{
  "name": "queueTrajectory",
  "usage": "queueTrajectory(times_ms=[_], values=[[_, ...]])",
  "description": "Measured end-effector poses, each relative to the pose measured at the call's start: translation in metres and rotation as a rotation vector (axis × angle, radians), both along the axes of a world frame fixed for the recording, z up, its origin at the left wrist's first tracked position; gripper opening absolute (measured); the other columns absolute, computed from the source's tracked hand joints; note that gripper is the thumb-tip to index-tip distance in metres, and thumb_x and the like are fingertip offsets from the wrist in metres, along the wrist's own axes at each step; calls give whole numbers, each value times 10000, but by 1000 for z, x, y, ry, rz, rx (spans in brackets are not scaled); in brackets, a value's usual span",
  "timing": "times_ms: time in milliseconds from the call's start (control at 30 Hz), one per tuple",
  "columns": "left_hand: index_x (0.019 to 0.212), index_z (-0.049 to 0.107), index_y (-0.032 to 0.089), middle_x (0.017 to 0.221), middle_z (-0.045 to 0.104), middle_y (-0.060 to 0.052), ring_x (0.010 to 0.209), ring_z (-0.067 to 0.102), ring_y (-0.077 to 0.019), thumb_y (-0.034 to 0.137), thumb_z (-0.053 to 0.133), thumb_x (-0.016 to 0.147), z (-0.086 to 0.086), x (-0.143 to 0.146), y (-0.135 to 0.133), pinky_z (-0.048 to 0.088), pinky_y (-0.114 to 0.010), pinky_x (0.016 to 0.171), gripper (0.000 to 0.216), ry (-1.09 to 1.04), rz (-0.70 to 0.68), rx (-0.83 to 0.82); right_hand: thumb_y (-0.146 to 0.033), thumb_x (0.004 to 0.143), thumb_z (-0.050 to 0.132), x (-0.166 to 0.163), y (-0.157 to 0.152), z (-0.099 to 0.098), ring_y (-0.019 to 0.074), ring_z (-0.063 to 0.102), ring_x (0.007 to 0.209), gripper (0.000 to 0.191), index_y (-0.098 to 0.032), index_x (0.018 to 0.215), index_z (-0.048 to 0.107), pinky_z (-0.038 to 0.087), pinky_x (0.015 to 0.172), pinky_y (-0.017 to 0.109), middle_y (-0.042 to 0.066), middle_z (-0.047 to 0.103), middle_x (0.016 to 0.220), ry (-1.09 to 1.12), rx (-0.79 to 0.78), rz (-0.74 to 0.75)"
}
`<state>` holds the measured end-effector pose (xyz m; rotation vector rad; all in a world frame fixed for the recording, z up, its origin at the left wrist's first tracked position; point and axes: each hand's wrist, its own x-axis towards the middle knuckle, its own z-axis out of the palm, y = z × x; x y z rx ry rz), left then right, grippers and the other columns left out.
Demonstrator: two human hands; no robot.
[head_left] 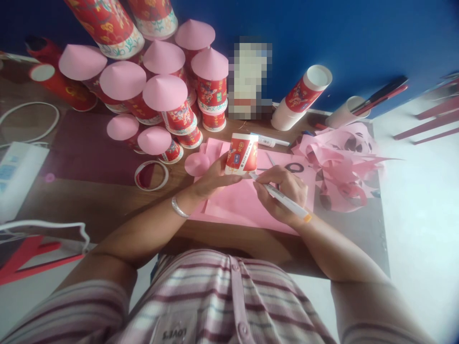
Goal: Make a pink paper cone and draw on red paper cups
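Observation:
A red and white printed paper cup (pixel 242 154) is gripped in my left hand (pixel 215 179), which wears a silver bracelet at the wrist. My right hand (pixel 283 191) is closed round a white marker pen (pixel 287 200) with an orange end. The pen's tip is close to the cup's lower white rim; whether it touches I cannot tell. Under both hands lie pink paper sheets (pixel 233 205). Scissors (pixel 294 167) with dark handles rest on the paper, partly hidden behind my right hand. A small pink cone (pixel 197 164) sits just left of the cup.
Several red cup towers with pink cone tops (pixel 165 93) stand at the back left. A tape roll (pixel 151 175) lies before them. Pink paper scraps (pixel 344 167) are heaped on the right. Behind are a stack of cups (pixel 301 98), a pen holder (pixel 349 112) and another marker (pixel 270 140).

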<state>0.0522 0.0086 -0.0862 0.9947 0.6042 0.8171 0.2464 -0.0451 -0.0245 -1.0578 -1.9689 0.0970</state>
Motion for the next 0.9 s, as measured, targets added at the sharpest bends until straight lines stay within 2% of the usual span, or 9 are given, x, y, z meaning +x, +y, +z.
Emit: queueTrajectory(times_ms=[233, 567, 700, 900], values=[[1237, 660, 256, 1206, 741, -55, 1212, 682, -324, 408, 884, 729, -2, 0, 0, 508, -499, 1090, 575, -9, 4, 1, -228, 968, 639, 0, -1, 2, 104, 584, 519, 116, -233, 875, 570, 417, 487, 263, -18, 697, 710, -28, -13, -27], [1262, 636, 242, 1221, 744, -63, 1245, 689, -329, 340, 883, 744, 0, -2, -2, 497, -517, 1131, 582, 36, 5, -30, -164, 914, 622, -1, -1, 7, 104, 542, 498, 128, -243, 852, 543, 428, 497, 248, -54, 627, 639, -1, -31, 28], [1271, 634, 255, 1193, 757, -50, 1195, 718, -306, 333, 846, 793, -3, -2, -2, 515, -504, 1115, 529, -22, -21, 0, -169, 922, 633, 0, -2, 7, 108, 575, 513, 126, -239, 861, 548, 443, 502, 247, -41, 648, 659, 5, -22, 35], [1253, 652, 256, 1271, 732, -63, 1270, 672, -329, 348, 861, 771, -9, -1, -1, 513, -505, 1108, 533, -12, 6, 7, -196, 944, 654, 2, -2, 6, 132, 653, 594, 107, -239, 895, 569, 485, 546, 251, -17, 692, 722, 3, -33, 8]])
